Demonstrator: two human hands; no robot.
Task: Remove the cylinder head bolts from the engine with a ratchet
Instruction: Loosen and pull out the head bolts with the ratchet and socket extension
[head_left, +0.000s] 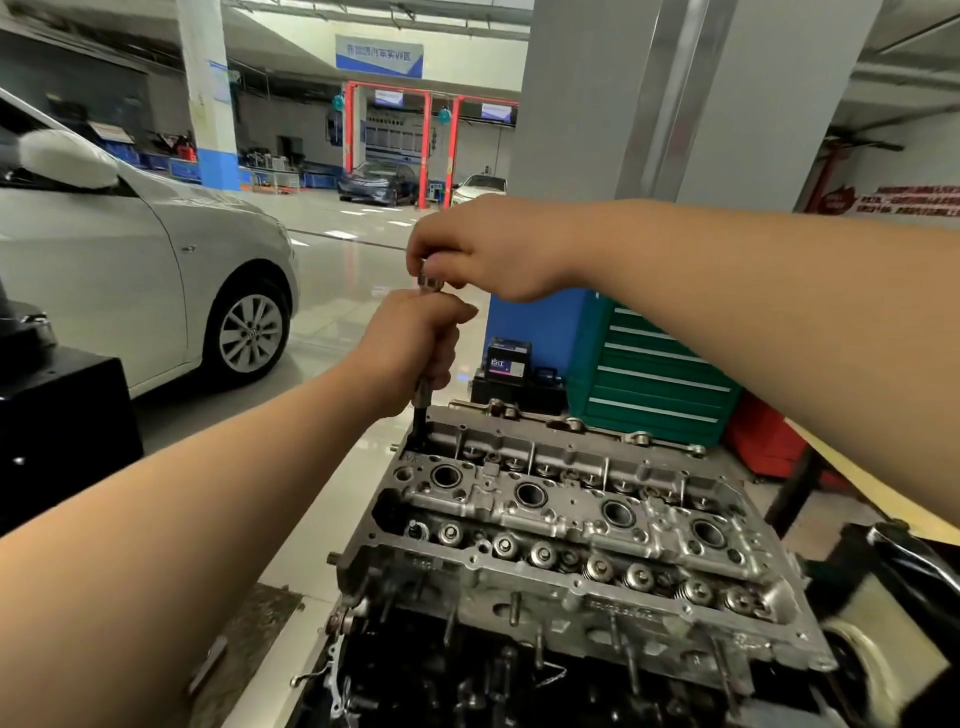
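Observation:
The bare aluminium cylinder head sits on the engine in the lower middle, with open plug wells and valve springs showing. A long extension bar stands upright in a bolt hole at the head's far left corner. My left hand grips the bar's shaft. My right hand, just above, pinches the metal top end of the tool. The socket end and the bolt are hidden in the hole.
A silver car stands at the left, a black box nearer me. Behind the engine are a green tool chest, a grey pillar and a small battery. A black stand part lies at the right.

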